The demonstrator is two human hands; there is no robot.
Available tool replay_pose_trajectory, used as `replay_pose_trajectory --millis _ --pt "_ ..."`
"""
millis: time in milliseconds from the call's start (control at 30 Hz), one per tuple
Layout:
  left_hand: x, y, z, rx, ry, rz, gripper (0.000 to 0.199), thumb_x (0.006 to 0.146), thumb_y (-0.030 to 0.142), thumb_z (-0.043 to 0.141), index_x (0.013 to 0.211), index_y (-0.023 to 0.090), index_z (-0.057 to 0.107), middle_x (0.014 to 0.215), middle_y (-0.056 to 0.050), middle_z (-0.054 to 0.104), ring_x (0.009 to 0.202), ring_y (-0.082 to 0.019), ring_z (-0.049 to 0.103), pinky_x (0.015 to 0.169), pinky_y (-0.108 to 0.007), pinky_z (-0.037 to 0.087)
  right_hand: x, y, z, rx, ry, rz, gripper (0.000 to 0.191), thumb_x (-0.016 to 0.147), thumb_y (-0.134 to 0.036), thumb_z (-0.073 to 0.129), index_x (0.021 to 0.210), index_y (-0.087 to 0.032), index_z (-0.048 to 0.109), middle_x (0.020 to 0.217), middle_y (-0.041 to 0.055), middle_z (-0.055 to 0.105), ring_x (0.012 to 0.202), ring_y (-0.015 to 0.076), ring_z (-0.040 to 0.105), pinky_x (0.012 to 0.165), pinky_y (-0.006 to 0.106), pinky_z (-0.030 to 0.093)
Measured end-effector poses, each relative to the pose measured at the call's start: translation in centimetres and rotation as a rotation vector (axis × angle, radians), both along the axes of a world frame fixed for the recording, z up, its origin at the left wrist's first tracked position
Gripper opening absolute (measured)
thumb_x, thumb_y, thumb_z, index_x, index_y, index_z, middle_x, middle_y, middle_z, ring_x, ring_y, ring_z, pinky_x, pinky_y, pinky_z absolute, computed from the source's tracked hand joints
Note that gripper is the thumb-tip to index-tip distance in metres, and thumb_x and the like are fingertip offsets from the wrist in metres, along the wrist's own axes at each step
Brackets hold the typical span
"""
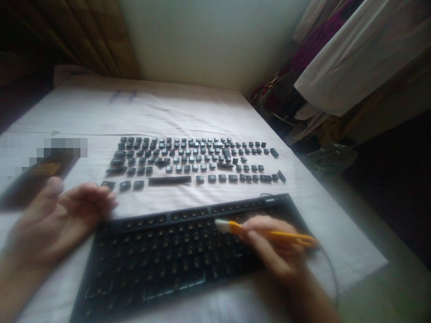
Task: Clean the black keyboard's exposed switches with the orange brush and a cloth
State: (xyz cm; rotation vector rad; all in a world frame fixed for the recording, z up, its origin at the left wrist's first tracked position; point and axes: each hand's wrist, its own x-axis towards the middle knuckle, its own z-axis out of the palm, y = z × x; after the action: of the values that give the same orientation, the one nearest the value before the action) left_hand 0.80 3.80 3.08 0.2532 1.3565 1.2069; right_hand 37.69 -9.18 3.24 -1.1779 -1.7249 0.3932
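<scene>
- Head view: right hand (281,251) pinches brush (235,228), bristles (222,225) free over keyboard (134,258).
- Left hand (47,224) opens loosely beside it.
- Keys (170,180) beyond hands lie in rows, likely preserving order.

Matt black plastic keyboard base (161,251); smooth yellow plastic brush handle (286,236); creased white cloth (188,107).

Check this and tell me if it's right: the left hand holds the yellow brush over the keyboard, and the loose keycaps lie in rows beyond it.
Wrong hand: the head view shows the right hand holding the yellow brush over the keyboard; the loose keycaps do lie in rows beyond it.
</scene>
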Motion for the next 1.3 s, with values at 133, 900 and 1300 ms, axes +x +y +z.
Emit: replay_pose_trajectory --millis 133,900,1300 --pt "0.7 -0.1 0.7 -0.016 0.017 0.010 0.050 0.092 0.052 0.046 0.062 0.020 0.069 0.064 -0.008 0.072 0.063 -0.024 0.072 0.054 -0.035 0.066 -0.3 -0.2 0.2 -0.042 -0.051 -0.017 0.019 0.091 -0.011 0.059 0.099 -0.026 0.069 0.074 -0.0005 0.076 0.063 0.0191 0.074 0.060 0.028 0.062" --pt "0.8 -0.4 0.9 0.011 0.030 -0.004 0.051 0.094 0.051 0.043 0.063 0.020 0.069 0.067 -0.008 0.073 0.065 -0.023 0.072 0.056 -0.034 0.067 -0.3 0.1 0.7 -0.049 -0.092 0.017 0.020 0.088 -0.008 0.061 0.095 -0.025 0.070 0.077 -0.0016 0.078 0.065 0.0178 0.075 0.062 0.026 0.062" --pt "0.5 -0.4 0.3 0.044 0.008 -0.024 0.050 0.093 0.051 0.044 0.065 0.019 0.071 0.068 -0.007 0.074 0.065 -0.022 0.073 0.059 -0.034 0.067 -0.1 0.1 0.0 -0.024 0.047 0.068 0.023 0.090 -0.008 0.061 0.103 -0.025 0.070 0.080 -0.0003 0.078 0.064 0.0166 0.075 0.060 0.024 0.062"
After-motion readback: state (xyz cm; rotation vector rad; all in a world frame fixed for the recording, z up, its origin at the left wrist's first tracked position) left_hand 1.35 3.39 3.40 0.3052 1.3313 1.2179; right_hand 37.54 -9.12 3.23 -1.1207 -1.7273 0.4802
